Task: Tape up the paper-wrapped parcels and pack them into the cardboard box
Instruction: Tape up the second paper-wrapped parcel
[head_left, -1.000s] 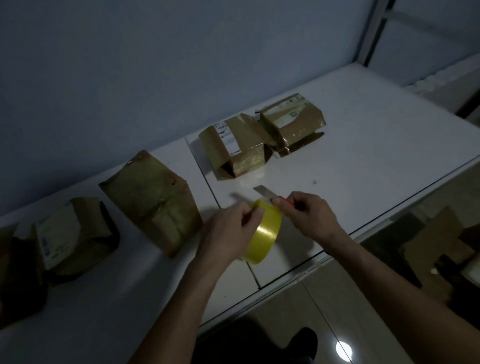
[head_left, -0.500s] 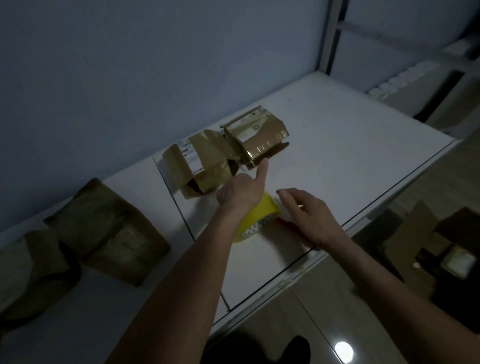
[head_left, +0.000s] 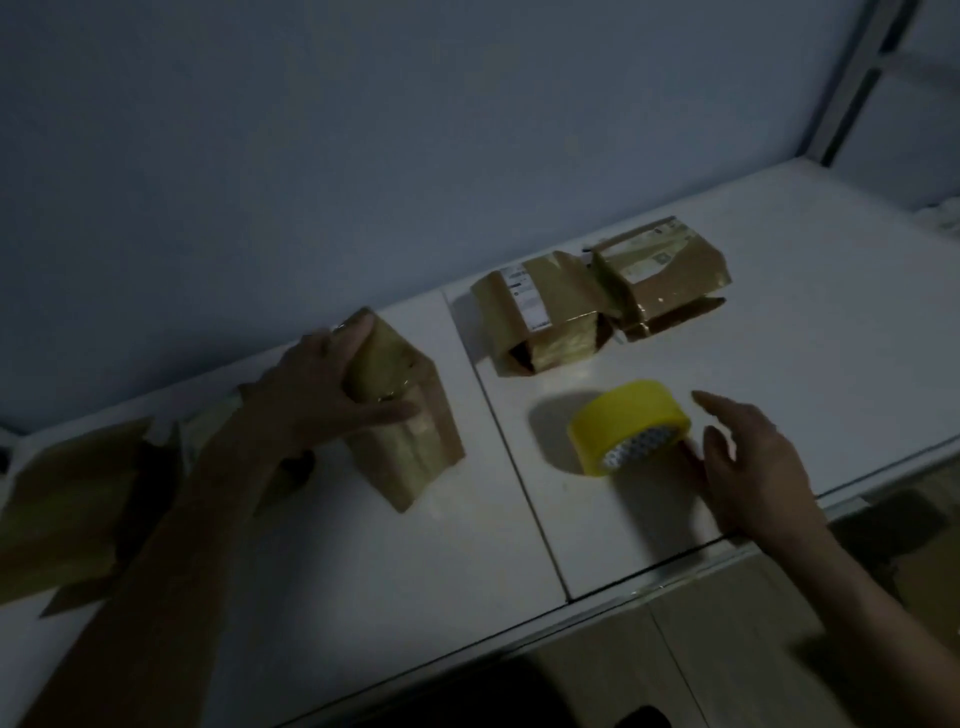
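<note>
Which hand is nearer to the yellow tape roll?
Right. The right hand is open just beside the yellow tape roll; the left hand is away to its left, holding a parcel.

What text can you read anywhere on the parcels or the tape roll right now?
No text is legible.
White label on the middle parcel: print too small and blurred.
Label on the far right parcel: blurred, unreadable.
Yellow tape roll: patterned core, no words can be made out.
Parcel under the left hand: no label visible.
</note>
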